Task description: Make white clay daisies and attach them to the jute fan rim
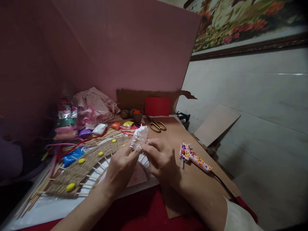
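Above the middle of the table, my left hand is closed on a small clear plastic packet of white, clay-like stuff. My right hand pinches the lower right side of the same packet; its fingertips partly cover it. White material bulges at the packet's top. Beneath and left of my hands lies a fan-shaped piece woven from brown twine over thin wooden sticks. Several yellow ovals, one of them a large yellow oval, sit along the twine band. My forearms and hands hide the fan's right part.
A flower-patterned glue gun lies on brown cardboard at the right, its cord trailing forward. Scissors rest farther back near a red card. Colored clay packets, including a blue packet, and a pink cloth are at left.
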A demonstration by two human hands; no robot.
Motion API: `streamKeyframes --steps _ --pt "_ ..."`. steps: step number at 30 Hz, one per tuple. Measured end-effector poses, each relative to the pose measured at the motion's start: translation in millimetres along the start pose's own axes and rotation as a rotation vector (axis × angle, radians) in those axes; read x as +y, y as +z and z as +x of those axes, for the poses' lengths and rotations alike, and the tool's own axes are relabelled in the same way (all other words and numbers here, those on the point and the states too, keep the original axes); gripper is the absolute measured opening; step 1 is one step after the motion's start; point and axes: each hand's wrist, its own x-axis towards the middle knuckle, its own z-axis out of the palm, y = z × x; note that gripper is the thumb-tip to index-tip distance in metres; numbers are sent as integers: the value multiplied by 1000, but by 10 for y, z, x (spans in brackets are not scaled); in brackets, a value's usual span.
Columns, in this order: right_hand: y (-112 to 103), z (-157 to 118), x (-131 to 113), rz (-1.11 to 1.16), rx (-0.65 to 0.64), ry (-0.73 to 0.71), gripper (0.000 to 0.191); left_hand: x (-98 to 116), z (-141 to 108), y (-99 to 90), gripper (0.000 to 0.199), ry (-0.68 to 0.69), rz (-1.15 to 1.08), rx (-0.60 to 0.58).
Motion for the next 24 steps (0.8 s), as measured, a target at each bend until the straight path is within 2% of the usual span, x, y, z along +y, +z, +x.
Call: streamKeyframes --steps 1,3,5,8,12,17,22,24 --pt "0 12 9 21 17 27 26 27 9 15 26 -111 -128 0" --pt "-4 44 37 70 168 145 21 88 36 36 26 -383 -465 19" --pt "-6 75 67 120 264 257 19 143 72 37 35 -612 -819 -26" --pt "1 88 87 146 231 285 26 188 123 5 51 -824 -1044 -36" --pt "5 74 69 78 198 197 24 195 158 -27 47 -939 -1059 -29" --pt "38 66 56 87 187 210 15 181 136 12 36 -999 -1117 11" --pt "93 40 52 178 28 192 14 160 109 52 28 -978 -1191 19" --pt "90 43 57 188 90 260 10 158 123 44 27 -1027 -1210 43"
